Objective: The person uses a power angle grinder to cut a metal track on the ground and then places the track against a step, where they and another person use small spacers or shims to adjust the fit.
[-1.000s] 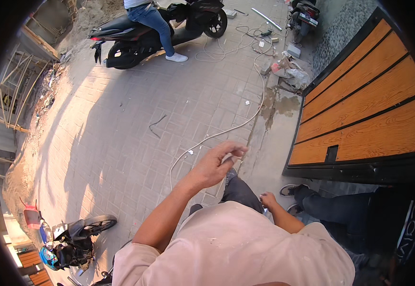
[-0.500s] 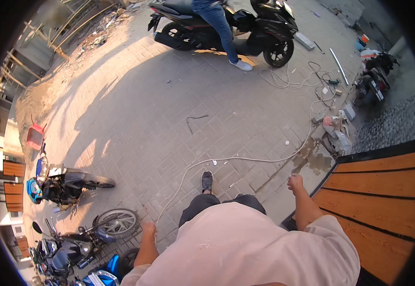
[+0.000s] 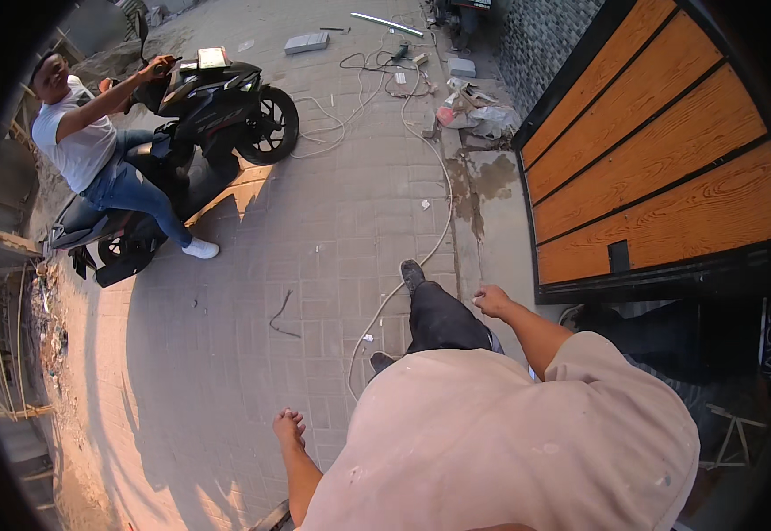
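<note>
My left hand (image 3: pixel 289 428) hangs low over the grey paving, to the left of my body. Its fingers are loosely curled, and nothing shows in them. My right hand (image 3: pixel 492 302) swings out ahead of me near the wooden gate, fingers curled in as well, with no object visible. Neither hand touches anything. Between them, my dark shoe (image 3: pixel 413 275) steps forward next to a pale cable (image 3: pixel 448 208) that snakes over the ground. A short dark strip (image 3: pixel 283 317) lies on the pavers beyond my left hand.
A person (image 3: pixel 93 142) in a white shirt and jeans sits on a black scooter (image 3: pixel 217 115) at upper left, one foot down. The orange-brown gate (image 3: pixel 651 150) with a black frame stands at right. Ahead lie a grey block (image 3: pixel 306 42), a metal bar (image 3: pixel 386 24) and plastic bags (image 3: pixel 490 118).
My view has turned right and I have stepped forward. The gate and cable are nearer, the scooter has shifted to the left, and the parked motorcycles at left have gone from view.
</note>
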### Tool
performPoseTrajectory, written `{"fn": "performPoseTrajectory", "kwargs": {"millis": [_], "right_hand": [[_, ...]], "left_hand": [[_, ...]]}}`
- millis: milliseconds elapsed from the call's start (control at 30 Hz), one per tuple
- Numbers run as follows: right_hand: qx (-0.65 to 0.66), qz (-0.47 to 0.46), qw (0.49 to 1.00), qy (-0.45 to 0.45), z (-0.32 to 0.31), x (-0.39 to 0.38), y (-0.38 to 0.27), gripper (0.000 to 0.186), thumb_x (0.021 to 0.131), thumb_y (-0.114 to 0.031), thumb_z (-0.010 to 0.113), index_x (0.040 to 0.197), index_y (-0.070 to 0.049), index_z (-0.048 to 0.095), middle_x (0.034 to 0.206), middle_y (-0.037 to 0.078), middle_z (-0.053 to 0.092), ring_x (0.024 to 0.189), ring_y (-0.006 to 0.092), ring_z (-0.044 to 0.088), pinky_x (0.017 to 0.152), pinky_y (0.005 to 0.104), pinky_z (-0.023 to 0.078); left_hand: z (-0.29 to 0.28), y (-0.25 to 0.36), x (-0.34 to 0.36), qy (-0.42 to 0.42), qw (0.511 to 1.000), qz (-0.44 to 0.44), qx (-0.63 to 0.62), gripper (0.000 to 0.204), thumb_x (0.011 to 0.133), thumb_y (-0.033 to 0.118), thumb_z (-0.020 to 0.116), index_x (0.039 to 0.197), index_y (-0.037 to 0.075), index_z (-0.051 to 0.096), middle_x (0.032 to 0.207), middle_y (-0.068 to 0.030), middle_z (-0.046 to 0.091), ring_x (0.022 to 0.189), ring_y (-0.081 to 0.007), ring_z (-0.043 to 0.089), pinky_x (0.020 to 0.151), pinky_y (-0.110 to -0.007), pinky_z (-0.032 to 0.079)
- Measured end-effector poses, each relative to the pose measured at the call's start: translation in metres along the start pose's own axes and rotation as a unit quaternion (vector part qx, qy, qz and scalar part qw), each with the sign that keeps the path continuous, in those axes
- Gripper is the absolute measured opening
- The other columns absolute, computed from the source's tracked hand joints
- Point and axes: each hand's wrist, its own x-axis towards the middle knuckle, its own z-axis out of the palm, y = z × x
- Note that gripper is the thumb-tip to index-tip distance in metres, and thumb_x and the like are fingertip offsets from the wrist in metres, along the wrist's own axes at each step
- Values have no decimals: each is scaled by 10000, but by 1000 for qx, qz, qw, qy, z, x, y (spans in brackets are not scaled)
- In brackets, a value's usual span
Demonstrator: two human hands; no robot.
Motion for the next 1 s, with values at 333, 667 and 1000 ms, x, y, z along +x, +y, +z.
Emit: {"fn": "performPoseTrajectory", "kwargs": {"millis": [333,667,1000], "right_hand": [[134,283,949,-36,5,81,159,187,855,-150,694,1009,-45,677,750,69,660,692,238,663,599,417,527],[243,42,968,47,-207,420,-100,324,830,-274,677,1068,-59,723,1028,193,720,1017,340,678,903,413,519],[356,-57,921,150,-447,592,-161,372,892,-188,656,1202,17,644,886,101,710,699,163,664,663,311,528]], "left_hand": [[170,269,71,-24,991,57,115,275,984,217,550,1233,102,559,1036,-73,659,850,-203,653,680,-379,491],[464,500,3,-317,841,232,371,347,949,199,640,1224,-11,644,1040,-118,696,909,-185,658,846,-333,524],[547,653,75,-166,925,195,282,283,940,202,632,1193,75,640,965,-29,673,840,-128,638,677,-292,460]]}}
